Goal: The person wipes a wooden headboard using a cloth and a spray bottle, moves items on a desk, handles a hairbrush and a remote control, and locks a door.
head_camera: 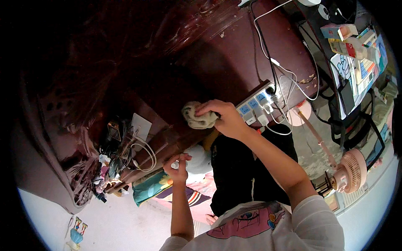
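Observation:
My right hand (224,117) grips a crumpled light cloth (199,116) on the dark red tabletop (216,72), near its front edge. Just right of that hand, a white power strip (252,105) holds several plugs and white cables. My left hand (177,166) is raised near the table's edge at the lower left, its fingers curled round a small white object (174,165), mostly hidden by the fingers; what it is cannot be told. Below the hands are my legs in black trousers.
To the left lie a white card-like item (141,125), a looped white cable (154,157) and a pile of small items. A pink fan (350,171) stands at the right. A second desk at the upper right bears a bottle (345,48), boxes and a keyboard. Cushions lie below the table.

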{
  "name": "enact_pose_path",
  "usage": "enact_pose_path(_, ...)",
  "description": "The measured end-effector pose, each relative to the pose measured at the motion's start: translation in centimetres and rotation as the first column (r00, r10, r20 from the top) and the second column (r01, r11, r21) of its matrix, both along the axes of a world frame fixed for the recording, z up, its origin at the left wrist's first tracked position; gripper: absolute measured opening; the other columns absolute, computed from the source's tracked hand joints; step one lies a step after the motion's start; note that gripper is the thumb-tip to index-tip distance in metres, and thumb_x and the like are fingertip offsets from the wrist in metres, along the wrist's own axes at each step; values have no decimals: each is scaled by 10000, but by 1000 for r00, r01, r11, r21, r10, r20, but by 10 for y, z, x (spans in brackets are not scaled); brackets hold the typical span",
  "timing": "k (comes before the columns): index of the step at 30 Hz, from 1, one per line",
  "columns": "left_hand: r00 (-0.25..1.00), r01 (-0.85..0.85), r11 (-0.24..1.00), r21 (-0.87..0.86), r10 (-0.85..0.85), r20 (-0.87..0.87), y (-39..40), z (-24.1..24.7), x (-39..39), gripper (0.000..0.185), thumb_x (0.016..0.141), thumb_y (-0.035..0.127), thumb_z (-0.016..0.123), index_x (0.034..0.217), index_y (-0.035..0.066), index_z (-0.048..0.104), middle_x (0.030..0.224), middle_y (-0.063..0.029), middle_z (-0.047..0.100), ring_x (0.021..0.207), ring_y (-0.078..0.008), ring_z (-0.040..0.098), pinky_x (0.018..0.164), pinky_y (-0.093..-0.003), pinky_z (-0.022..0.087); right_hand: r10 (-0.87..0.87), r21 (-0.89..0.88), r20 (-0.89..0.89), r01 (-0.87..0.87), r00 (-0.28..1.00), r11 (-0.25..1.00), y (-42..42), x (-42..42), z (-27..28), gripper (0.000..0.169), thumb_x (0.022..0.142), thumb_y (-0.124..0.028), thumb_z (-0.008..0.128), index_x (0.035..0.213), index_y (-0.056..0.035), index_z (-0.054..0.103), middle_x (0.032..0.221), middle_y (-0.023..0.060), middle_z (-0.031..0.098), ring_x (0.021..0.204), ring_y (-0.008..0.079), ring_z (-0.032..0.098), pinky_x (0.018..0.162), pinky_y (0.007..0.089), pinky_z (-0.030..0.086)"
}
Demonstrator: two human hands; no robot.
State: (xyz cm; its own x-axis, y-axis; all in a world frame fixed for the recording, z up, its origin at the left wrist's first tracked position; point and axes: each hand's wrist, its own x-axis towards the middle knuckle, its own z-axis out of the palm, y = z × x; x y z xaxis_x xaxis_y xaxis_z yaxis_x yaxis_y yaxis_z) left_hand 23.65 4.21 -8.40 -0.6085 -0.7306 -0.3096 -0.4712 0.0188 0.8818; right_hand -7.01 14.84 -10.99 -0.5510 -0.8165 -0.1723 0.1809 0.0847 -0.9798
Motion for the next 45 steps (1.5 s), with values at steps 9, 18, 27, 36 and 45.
enact_pose_path(9,1000,1,999,34,-1,19,0,7,-8,129,991,59,654,1045,24,542,802,-198,701,711,-269,691,722,-441,585,-117,278,-93,139,989,951,9,23,-85,476,667,174,589,1099,-7,673,1136,205,689,1103,434,646,921,435,533)
enact_pose_path(18,1000,-2,1000,2,2,-9,2,6,-10,137,987,83,676,1031,19,563,807,-189,702,732,-276,692,735,-436,582,-199,295,-306,291,931,910,-54,1,-120,510,686,124,614,1152,-63,695,1090,218,710,1045,446,654,879,477,546)
enact_pose_path(27,1000,-23,999,28,23,-5,-1,4,-13,144,964,51,668,1052,27,556,821,-201,698,724,-280,693,734,-444,587,-150,392,-245,239,958,888,-116,-34,-108,392,746,29,719,1128,-58,711,1071,213,721,1048,436,667,876,461,554)
enact_pose_path(36,990,-137,989,58,136,28,4,13,-33,166,922,51,650,793,-42,698,741,-113,733,692,-163,688,680,-301,548,12,158,-61,-2,998,987,-36,-20,-55,435,716,126,656,1133,0,672,1064,180,721,999,298,695,922,337,513)
enact_pose_path(45,997,-28,997,67,24,67,-5,9,-29,170,947,104,681,847,-31,706,753,-90,733,686,-153,686,642,-306,541,-12,66,572,-31,820,997,44,-38,17,487,848,65,682,1324,-2,604,1191,64,679,1064,161,636,933,320,524)
